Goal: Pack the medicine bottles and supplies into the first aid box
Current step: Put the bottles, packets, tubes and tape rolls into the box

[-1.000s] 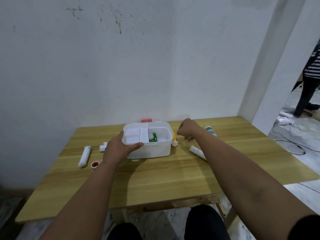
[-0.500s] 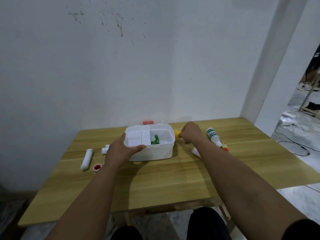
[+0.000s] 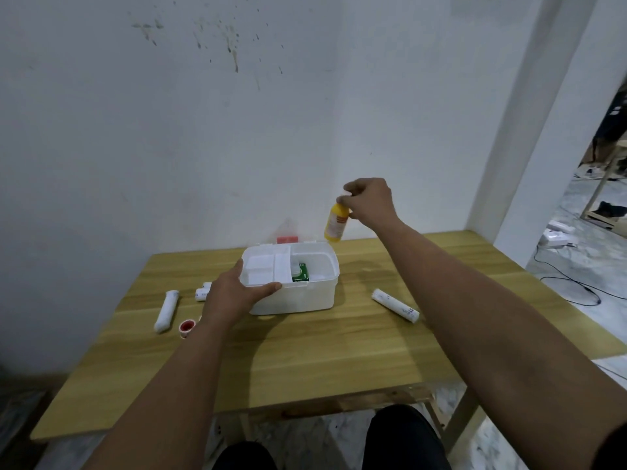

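The white first aid box (image 3: 305,296) stands open at the middle of the wooden table (image 3: 339,351), with a white tray insert on its left and a green packet (image 3: 300,272) inside. My left hand (image 3: 234,293) grips the box's front left rim. My right hand (image 3: 369,201) holds a yellow bottle (image 3: 336,222) by its top, lifted above the box's back right corner. A white bandage roll (image 3: 395,305) lies right of the box. Left of it lie another white roll (image 3: 166,310), a red tape roll (image 3: 186,327) and small white tubes (image 3: 202,293).
The box's clear lid with a red latch (image 3: 287,239) stands open against the white wall. A white pillar rises at the right; beyond it lie cables (image 3: 570,283) on the floor. My knees show below the table's front edge.
My right hand has picked up the yellow bottle from beside the box and raised it high above the box's back right corner. My left hand has stayed on the box.
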`<state>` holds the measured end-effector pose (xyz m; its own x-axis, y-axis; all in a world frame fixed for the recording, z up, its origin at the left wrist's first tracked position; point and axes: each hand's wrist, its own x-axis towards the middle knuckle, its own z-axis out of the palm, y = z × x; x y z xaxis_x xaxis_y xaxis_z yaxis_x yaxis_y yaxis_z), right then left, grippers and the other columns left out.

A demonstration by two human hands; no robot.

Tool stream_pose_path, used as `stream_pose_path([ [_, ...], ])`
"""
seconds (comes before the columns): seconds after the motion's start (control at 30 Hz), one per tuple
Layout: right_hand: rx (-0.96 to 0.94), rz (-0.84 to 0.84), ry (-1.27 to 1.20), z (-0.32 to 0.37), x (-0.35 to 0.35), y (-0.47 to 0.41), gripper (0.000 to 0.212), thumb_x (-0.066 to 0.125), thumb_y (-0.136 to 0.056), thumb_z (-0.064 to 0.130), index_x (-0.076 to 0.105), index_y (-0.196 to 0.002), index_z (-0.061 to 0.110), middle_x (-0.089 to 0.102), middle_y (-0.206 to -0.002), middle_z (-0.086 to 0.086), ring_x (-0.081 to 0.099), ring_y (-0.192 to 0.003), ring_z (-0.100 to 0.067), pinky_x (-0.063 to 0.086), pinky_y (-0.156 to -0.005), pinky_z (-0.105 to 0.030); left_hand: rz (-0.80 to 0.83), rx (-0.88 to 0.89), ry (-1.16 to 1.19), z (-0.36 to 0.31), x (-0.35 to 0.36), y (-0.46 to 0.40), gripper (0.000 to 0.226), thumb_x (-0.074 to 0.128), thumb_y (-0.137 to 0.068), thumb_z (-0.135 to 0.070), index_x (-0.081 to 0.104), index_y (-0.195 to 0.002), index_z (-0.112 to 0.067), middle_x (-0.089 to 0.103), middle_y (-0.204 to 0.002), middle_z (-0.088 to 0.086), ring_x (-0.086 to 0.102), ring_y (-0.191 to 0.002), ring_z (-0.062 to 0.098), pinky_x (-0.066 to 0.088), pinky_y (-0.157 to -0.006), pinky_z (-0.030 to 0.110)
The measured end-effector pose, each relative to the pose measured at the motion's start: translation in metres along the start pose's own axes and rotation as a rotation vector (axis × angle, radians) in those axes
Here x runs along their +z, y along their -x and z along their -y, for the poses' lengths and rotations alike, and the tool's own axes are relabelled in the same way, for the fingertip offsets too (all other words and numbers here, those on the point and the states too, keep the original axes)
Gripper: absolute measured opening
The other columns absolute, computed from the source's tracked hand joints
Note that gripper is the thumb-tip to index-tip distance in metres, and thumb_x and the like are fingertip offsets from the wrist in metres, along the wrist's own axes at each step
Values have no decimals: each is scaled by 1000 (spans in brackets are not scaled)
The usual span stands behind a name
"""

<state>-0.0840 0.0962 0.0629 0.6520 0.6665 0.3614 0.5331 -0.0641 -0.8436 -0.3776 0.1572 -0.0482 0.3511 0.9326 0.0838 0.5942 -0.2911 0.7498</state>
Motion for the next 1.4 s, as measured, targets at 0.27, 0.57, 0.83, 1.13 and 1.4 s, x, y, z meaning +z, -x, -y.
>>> stream_pose_path([
  [0.27,-135,305,391,3,46,29,34,78,-77,4,77,-111,7,75,-115,-8,69,-107,-21,55,-91,-29,-17,9,9,-5,3,3,111,84,-66,-63,38,-157,-19,51,-152,7,49,-135,31,51,-96,45],
  [0.57,-149,356,550,-24,76,41,44,67,-81,-9,72,-122,7,72,-121,-10,70,-105,-25,57,-83,-30,-13,33,18,-9,1,7,101,85,-71,-57,40,-154,-21,53,-150,7,52,-132,31,54,-91,43],
  [0.83,-133,132,402,-21,27,18,20,71,-87,28,80,-102,18,78,-102,-2,72,-96,-21,58,-88,-35,-31,20,9,-9,2,7,107,85,-70,-58,37,-157,-19,50,-153,9,49,-135,32,52,-96,45],
  [1.13,339,221,995,-92,-54,18,13,54,-85,12,57,-95,18,64,-98,-1,60,-91,-27,34,-103,-56,-29,15,6,-8,3,6,108,84,-70,-59,36,-158,-20,49,-154,8,48,-137,32,50,-98,46],
  [1.4,386,257,1211,-124,-51,38,13,53,-87,10,59,-91,22,64,-81,4,64,-82,-24,6,-108,-79,4,5,-21,-3,-2,6,128,71,-49,-87,38,-156,-26,51,-152,4,49,-135,30,53,-97,49],
])
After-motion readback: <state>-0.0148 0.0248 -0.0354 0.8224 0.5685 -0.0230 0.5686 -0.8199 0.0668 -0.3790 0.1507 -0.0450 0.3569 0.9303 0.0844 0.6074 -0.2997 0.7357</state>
